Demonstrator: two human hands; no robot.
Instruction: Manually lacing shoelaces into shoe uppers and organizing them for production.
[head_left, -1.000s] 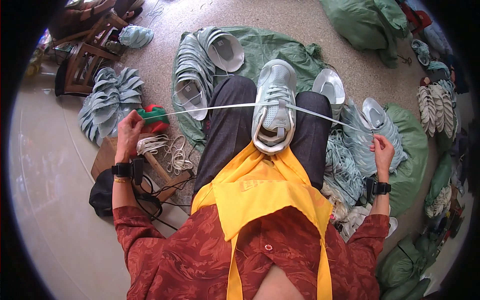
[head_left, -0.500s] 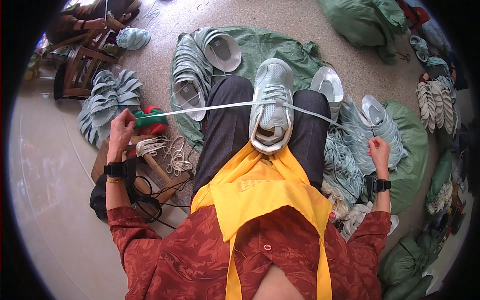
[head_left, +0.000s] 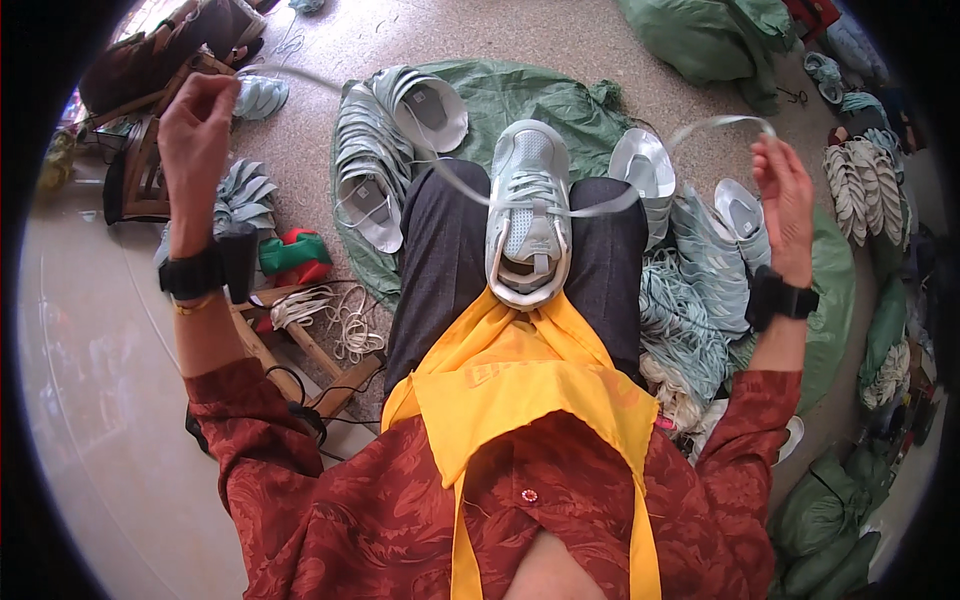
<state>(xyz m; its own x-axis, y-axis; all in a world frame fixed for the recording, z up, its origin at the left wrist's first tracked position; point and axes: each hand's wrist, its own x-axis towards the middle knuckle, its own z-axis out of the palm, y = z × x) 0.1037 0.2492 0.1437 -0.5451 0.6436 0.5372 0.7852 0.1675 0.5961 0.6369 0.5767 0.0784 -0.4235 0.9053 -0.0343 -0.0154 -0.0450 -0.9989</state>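
Observation:
A pale blue-grey sneaker (head_left: 531, 160) rests between my knees, toe pointing away and heel opening toward me. Its lace (head_left: 446, 172) is threaded through the eyelets, and both loose ends run out sideways in slack curves. My left hand (head_left: 198, 130), raised at the far left, is closed with thumb and fingers pinching one end of the lace. Out to the right, my right hand (head_left: 783, 190) pinches the other end between fingertips and thumb. A yellow apron (head_left: 540, 400) covers my lap up to the shoe's heel.
Stacked shoe uppers (head_left: 375, 130) lie on a green sheet (head_left: 500, 85) ahead. More uppers (head_left: 710, 265) and a bundle of pale blue laces (head_left: 680, 320) are by my right knee. White laces (head_left: 350, 325) hang by a wooden stool (head_left: 345, 385) at left. Another person (head_left: 150, 60) sits far left.
Both hands have risen and moved forward, away from my body, still holding the lace ends. The lace was stretched nearly straight across the shoe and now bows loosely.

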